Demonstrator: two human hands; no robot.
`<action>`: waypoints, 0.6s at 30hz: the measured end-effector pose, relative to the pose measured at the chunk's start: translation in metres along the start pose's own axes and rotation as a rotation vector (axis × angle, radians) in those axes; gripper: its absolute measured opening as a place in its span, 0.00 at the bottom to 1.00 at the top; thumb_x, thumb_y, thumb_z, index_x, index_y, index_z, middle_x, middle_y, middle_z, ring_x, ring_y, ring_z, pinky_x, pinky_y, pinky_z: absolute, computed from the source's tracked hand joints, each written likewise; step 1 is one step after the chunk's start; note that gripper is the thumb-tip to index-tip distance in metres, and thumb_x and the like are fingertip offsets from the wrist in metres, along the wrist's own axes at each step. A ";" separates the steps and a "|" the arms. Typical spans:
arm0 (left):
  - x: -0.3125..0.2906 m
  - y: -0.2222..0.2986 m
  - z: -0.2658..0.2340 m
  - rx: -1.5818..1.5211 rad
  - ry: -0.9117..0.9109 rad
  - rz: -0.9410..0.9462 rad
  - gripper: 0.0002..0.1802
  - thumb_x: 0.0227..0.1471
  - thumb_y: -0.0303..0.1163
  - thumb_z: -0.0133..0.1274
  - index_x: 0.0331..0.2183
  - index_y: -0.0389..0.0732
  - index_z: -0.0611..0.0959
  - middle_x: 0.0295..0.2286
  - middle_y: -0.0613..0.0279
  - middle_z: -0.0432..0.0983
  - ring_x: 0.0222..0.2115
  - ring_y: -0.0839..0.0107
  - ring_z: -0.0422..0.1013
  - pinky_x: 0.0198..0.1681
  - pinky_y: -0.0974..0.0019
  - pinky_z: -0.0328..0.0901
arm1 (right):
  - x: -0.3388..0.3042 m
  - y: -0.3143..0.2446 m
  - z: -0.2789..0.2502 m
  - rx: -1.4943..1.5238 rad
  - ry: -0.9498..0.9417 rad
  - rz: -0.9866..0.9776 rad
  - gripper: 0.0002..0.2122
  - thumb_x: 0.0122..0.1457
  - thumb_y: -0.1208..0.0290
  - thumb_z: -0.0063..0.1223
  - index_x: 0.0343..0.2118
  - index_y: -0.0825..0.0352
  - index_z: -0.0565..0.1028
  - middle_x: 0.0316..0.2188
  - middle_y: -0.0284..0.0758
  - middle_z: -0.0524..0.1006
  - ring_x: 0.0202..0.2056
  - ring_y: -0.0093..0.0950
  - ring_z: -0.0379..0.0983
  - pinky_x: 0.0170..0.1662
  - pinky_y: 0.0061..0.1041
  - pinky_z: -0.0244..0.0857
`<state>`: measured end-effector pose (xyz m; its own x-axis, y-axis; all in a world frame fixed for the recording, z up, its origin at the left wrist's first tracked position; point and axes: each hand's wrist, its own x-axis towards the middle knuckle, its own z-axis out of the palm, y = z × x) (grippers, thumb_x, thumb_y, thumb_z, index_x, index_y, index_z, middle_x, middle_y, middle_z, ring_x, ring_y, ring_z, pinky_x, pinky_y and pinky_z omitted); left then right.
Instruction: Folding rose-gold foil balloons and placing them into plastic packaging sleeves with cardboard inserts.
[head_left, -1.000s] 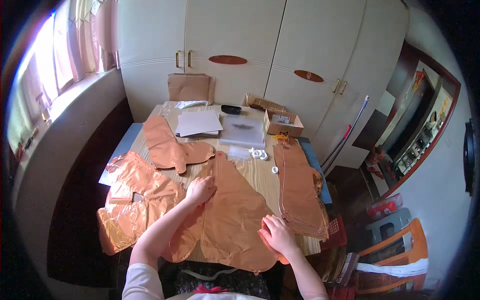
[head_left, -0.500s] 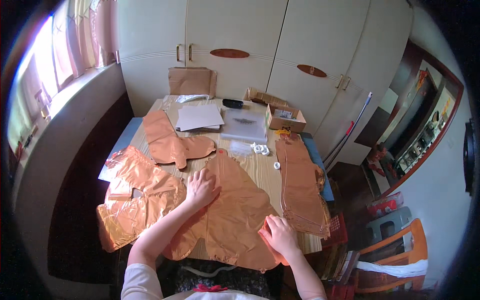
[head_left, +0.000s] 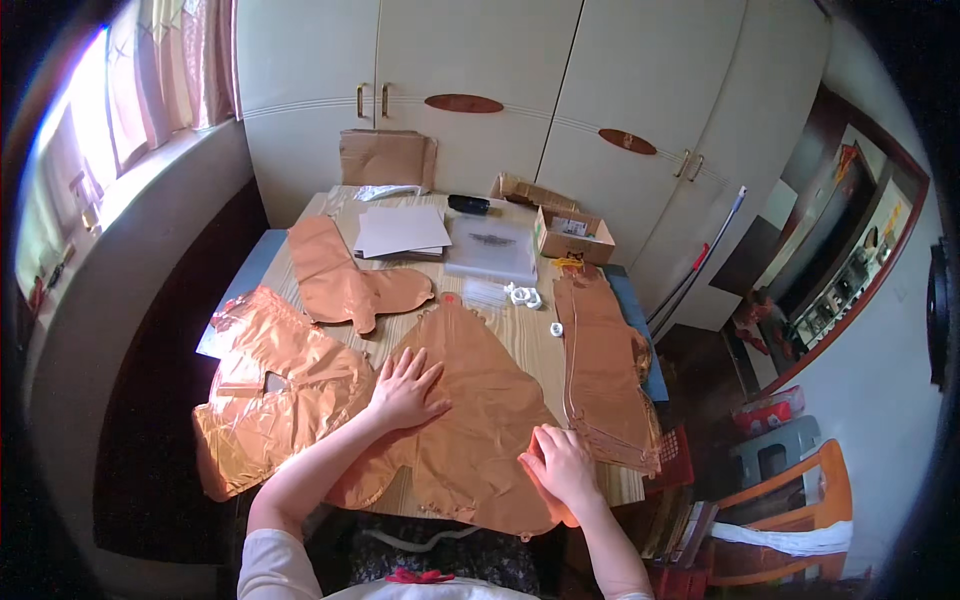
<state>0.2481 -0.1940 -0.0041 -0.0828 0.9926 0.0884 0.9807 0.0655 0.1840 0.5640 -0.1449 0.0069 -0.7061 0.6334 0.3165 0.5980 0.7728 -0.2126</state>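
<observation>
At the near edge of the bench [head_left: 520, 340], the left hand [head_left: 405, 390] lies flat, fingers spread, on a deflated copper foil balloon [head_left: 480, 420]. Her right hand [head_left: 560, 465] presses its lower right edge, fingers together. More foil pieces [head_left: 270, 400] lie left; a stack [head_left: 600, 370] lies right.

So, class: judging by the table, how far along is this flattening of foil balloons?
Done: a stack of flat balloons lies at the right edge. In hand: left hand and right hand press the copper foil balloon flat. Left: the crumpled balloon and another behind it.
</observation>
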 end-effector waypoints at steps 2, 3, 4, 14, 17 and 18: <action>0.001 0.000 0.000 0.005 -0.006 0.003 0.43 0.50 0.65 0.44 0.60 0.48 0.63 0.61 0.45 0.51 0.63 0.46 0.44 0.63 0.43 0.40 | 0.000 0.002 0.002 0.004 0.010 0.004 0.23 0.52 0.55 0.58 0.45 0.67 0.72 0.44 0.37 0.73 0.46 0.36 0.68 0.48 0.36 0.64; 0.001 -0.001 0.001 0.010 -0.010 0.003 0.43 0.50 0.65 0.43 0.60 0.49 0.62 0.61 0.46 0.50 0.63 0.47 0.44 0.63 0.42 0.40 | 0.000 0.002 0.004 0.009 0.019 0.003 0.23 0.52 0.55 0.58 0.45 0.67 0.72 0.44 0.37 0.73 0.46 0.36 0.68 0.49 0.36 0.64; 0.001 -0.003 0.002 0.016 -0.014 0.002 0.44 0.50 0.65 0.43 0.61 0.49 0.62 0.61 0.46 0.50 0.63 0.47 0.44 0.63 0.41 0.40 | -0.001 0.002 0.005 0.014 0.027 0.002 0.23 0.52 0.55 0.58 0.45 0.67 0.72 0.44 0.36 0.73 0.46 0.36 0.68 0.49 0.36 0.63; -0.004 -0.008 -0.006 0.048 0.035 0.020 0.45 0.52 0.64 0.41 0.60 0.42 0.61 0.61 0.44 0.50 0.64 0.48 0.43 0.64 0.43 0.38 | 0.021 -0.008 0.001 0.018 0.084 -0.125 0.23 0.54 0.56 0.57 0.47 0.67 0.73 0.47 0.39 0.73 0.50 0.37 0.67 0.54 0.36 0.60; 0.000 -0.030 -0.015 0.049 0.091 -0.012 0.42 0.53 0.58 0.44 0.59 0.39 0.62 0.61 0.46 0.51 0.63 0.49 0.44 0.64 0.43 0.40 | 0.068 -0.034 -0.006 0.085 0.031 -0.242 0.22 0.55 0.57 0.56 0.48 0.67 0.73 0.48 0.40 0.73 0.51 0.37 0.67 0.55 0.36 0.60; 0.002 -0.040 -0.020 0.044 0.096 -0.050 0.40 0.53 0.55 0.46 0.59 0.38 0.62 0.61 0.46 0.51 0.63 0.49 0.44 0.63 0.43 0.42 | 0.088 -0.044 -0.003 0.105 0.004 -0.288 0.22 0.55 0.58 0.56 0.48 0.67 0.73 0.48 0.41 0.73 0.52 0.38 0.67 0.55 0.36 0.61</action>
<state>0.2047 -0.1965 0.0083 -0.1462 0.9738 0.1744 0.9816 0.1208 0.1479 0.4769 -0.1233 0.0474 -0.8395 0.3874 0.3811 0.3305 0.9207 -0.2077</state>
